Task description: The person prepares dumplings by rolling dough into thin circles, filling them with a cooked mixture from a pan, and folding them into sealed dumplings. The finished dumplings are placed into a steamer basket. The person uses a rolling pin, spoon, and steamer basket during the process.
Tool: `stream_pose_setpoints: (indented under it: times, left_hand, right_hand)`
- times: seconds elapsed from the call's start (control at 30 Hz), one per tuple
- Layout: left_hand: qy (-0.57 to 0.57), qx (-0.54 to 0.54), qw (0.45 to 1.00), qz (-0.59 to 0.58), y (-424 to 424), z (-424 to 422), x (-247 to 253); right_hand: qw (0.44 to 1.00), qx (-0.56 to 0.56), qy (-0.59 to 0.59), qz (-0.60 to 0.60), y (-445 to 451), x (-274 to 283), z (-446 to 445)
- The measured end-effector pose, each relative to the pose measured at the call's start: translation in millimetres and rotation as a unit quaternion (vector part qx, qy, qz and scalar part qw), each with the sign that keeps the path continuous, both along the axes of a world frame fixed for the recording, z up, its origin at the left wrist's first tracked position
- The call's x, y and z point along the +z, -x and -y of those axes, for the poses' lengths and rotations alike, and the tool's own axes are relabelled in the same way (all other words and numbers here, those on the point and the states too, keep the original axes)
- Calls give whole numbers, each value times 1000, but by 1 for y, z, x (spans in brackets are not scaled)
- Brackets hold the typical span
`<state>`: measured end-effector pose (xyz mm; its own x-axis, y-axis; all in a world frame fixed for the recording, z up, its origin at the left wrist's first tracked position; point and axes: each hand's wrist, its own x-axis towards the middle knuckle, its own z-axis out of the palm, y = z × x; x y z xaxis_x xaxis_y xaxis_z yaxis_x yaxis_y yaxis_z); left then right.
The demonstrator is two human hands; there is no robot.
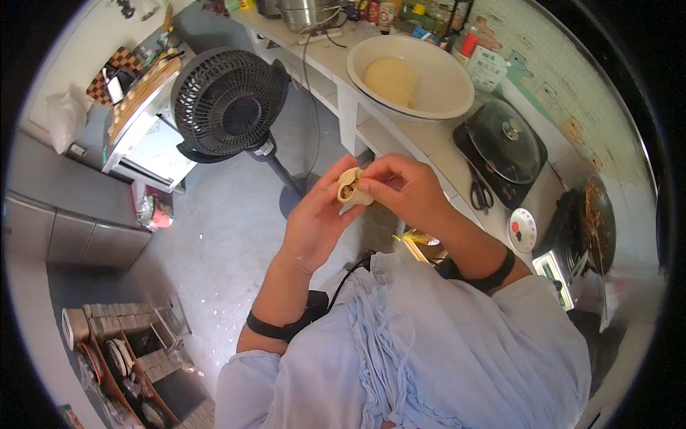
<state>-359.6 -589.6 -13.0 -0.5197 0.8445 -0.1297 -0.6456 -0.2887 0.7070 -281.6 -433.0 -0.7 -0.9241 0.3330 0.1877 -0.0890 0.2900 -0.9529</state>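
Note:
A small round of dough (362, 197), folded up around a brown, chunky filling, is held in front of my chest, above the floor. My left hand (320, 214) cradles it from the left and below, with the fingers around its side. The thumb and forefinger of my right hand (404, 187) pinch its upper right edge. The side facing me and to the left gapes, and the filling shows there. Beyond my hands, on the counter, a large white enamel basin (447, 80) holds a big lump of pale yellow dough (391, 80).
A black standing fan (230, 107) is ahead to the left. On the tiled counter (429, 140) at right are a glass-lidded pan (506, 140) on a cooktop, black-handled scissors (481, 195), a small patterned bowl (522, 230) and a pan of brown food (597, 222). Small dough pieces lie on a board (142, 99) far left.

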Motion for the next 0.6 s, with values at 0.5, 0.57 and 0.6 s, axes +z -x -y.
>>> stream_pose_setpoints:
  times: [0.5, 0.57, 0.6]
  left_hand:
    - [41, 99, 993, -43, 6, -6, 1]
    - [38, 105, 993, -32, 7, -8, 2]
    - [36, 106, 993, -26, 7, -10, 2]
  right_hand:
    - [982, 86, -134, -97, 26, -2, -7]
    - [980, 99, -139, -107, 24, 5, -6]
    - [979, 105, -136, -112, 22, 9, -7]
